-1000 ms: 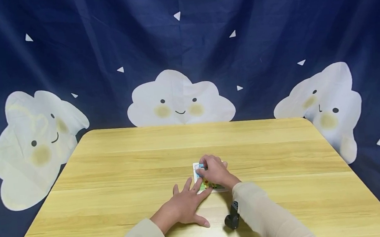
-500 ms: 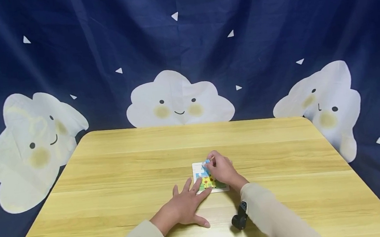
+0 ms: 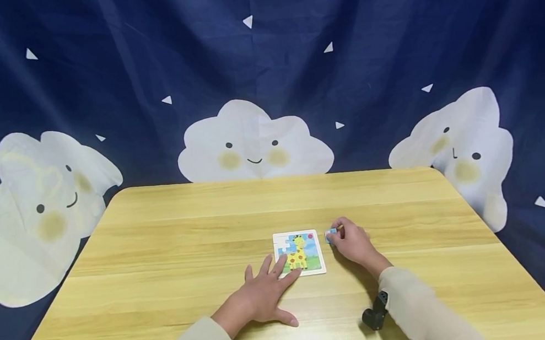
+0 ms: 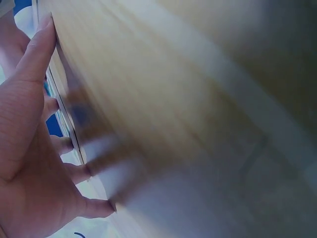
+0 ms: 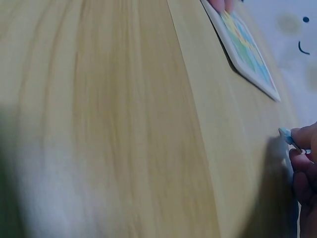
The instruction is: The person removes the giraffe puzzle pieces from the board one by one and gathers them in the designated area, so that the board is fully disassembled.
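Note:
A small jigsaw puzzle (image 3: 314, 260) with a yellow giraffe picture and a white frame lies on the table. White gaps show at its upper left, where the backing is bare. My left hand (image 3: 263, 295) lies with fingers spread, its fingertips on the puzzle's lower left part. To the right of the frame, my right hand (image 3: 355, 241) pinches a blue puzzle piece (image 3: 330, 235) between thumb and fingers, close over the table. The right wrist view shows the piece (image 5: 286, 135) at the fingertips, with the puzzle's frame corner beyond it.
The wooden table (image 3: 184, 229) has rounded far corners. Behind it hangs a dark blue curtain (image 3: 292, 73) printed with white smiling clouds. A black wrist camera (image 3: 374, 314) hangs under the right sleeve.
My right hand has lifted a blue piece from the puzzle's upper left and carried it right, past the frame. The left hand stays on the puzzle.

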Tool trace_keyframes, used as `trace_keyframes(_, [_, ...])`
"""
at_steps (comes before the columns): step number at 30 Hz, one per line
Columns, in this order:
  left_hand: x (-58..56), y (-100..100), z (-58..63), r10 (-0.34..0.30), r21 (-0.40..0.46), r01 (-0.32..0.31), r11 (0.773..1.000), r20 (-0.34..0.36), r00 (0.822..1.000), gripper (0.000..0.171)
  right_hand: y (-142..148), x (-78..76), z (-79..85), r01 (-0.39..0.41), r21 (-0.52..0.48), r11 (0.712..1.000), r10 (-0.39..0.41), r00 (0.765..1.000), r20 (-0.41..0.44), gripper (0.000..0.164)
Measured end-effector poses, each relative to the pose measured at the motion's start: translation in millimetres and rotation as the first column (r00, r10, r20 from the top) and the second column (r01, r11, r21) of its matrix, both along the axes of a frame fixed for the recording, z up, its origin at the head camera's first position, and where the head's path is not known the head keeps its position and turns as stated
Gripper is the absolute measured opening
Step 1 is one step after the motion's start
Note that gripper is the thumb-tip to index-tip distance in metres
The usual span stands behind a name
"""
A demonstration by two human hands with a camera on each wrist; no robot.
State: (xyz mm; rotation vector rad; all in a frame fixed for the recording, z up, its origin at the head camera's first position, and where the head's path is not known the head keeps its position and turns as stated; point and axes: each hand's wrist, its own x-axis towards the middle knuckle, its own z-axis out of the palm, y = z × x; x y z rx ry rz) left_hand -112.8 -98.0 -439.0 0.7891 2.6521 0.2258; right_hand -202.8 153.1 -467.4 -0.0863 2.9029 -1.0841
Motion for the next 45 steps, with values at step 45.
trace_keyframes(45, [-0.4,-0.4,-6.0,0.002,0.003,-0.001,1.0,-0.007,1.0,0.099,0.9,-4.1,12.3,0.013,0.023,1.0,-0.01,0.994,-0.11,0.031])
